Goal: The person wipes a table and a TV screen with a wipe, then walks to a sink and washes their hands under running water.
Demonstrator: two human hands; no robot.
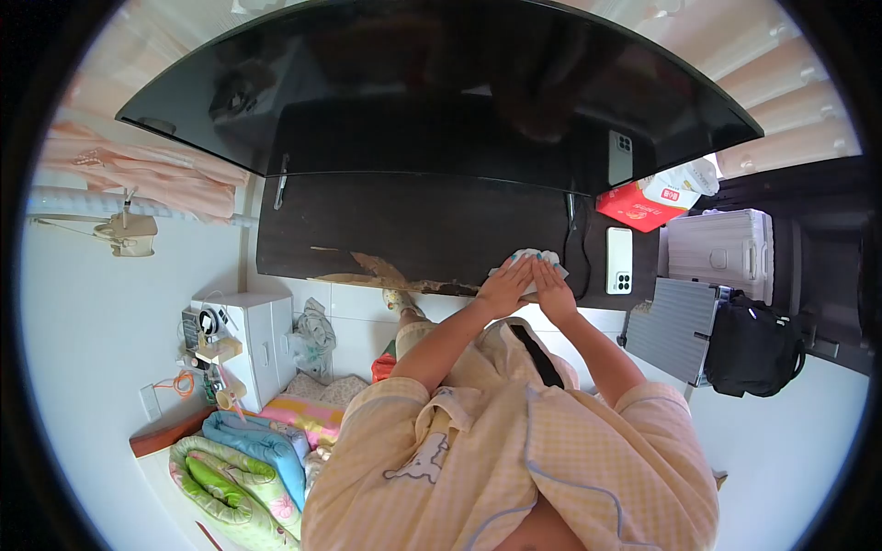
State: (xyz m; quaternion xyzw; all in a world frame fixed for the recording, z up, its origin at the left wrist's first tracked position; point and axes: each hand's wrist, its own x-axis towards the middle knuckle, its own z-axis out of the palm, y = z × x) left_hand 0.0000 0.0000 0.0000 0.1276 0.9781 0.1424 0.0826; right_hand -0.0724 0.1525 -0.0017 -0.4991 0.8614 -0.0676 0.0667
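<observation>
A white tissue or thin cloth (530,253) lies crumpled on the dark wooden tabletop (413,216), close to the front edge. My left hand (507,283) rests on it with the fingers stretched out flat. Beside it, my right hand (553,286) also lies flat over the right part of the white piece, its fingers pointing away from me. The two hands almost touch, and my palms hide much of the white piece. To the right of my right hand lies a white phone (619,261), with a dark cable (584,241) between them.
A large black screen (441,92) spans the back of the table. Right of it stands a red and white package (648,202). The table's front edge has a peeled, damaged strip (378,271). A black backpack (753,345) and cases stand at right; a white cabinet (262,344) and folded bedding (234,477) at left.
</observation>
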